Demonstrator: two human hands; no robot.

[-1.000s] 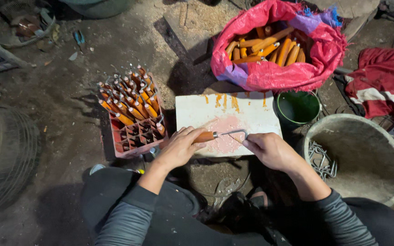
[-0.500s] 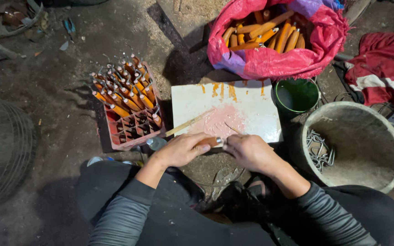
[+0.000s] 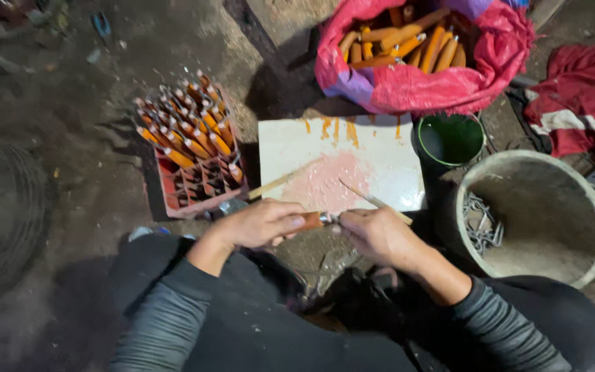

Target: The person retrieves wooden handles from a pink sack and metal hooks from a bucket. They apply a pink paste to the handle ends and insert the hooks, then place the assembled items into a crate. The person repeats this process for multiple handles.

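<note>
Two hands, left hand [image 3: 259, 224] and right hand [image 3: 377, 234], closed around an orange-handled tool [image 3: 311, 220]; its metal end could slip and jab a finger.

Dark, dusty dirt floor [image 3: 91, 179] strewn with scraps and litter. Light falls unevenly, brighter at the centre, leaving the left edge and lower corners in deep shadow.

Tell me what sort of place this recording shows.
Probably a small floor-level workshop for fitting wooden handles to tools. A pink sack holds loose orange handles, a red crate stands full of handled tools, and both hands grip one handle over a dirt floor.
</note>
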